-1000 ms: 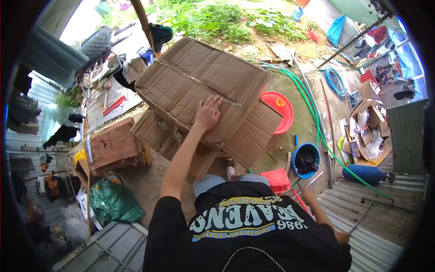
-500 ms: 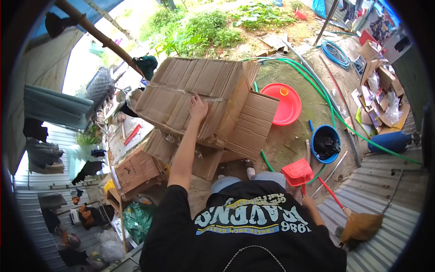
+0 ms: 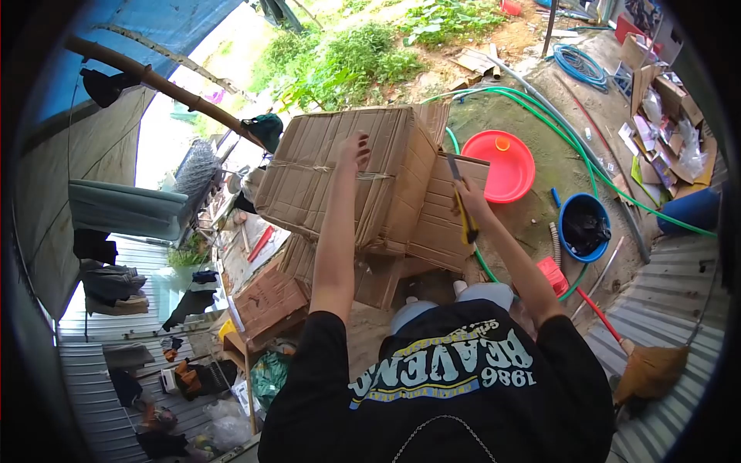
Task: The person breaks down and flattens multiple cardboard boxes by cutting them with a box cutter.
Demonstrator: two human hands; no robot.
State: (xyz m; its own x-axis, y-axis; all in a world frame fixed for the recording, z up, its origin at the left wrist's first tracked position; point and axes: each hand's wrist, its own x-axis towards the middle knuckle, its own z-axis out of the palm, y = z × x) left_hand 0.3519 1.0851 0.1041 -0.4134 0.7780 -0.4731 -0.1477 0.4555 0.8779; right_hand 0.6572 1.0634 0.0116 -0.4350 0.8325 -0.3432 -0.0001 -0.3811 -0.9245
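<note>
A large closed cardboard box [image 3: 332, 181] stands tilted in front of me, with a strip of tape or string across its top. Over that strip is my left hand [image 3: 354, 150], its fingers loosely bent and apart, gripping nothing that shows. My right hand [image 3: 471, 199] is wrapped around a yellow and black utility knife [image 3: 466, 225]. The knife's blade points away from me, beside the box's right side and over a folded-out cardboard flap [image 3: 438, 212].
A red basin [image 3: 502, 174] and a blue bucket [image 3: 584, 231] with a black bag stand to the right. Green hose [image 3: 567, 139] runs past them. A red dustpan [image 3: 552, 276] and a broom [image 3: 648, 370] lie nearer. Another carton [image 3: 266, 301] sits at the left.
My right hand has risen from low beside my body to the box's right side, with the utility knife now visible in it. My left hand has shifted slightly on the box top.
</note>
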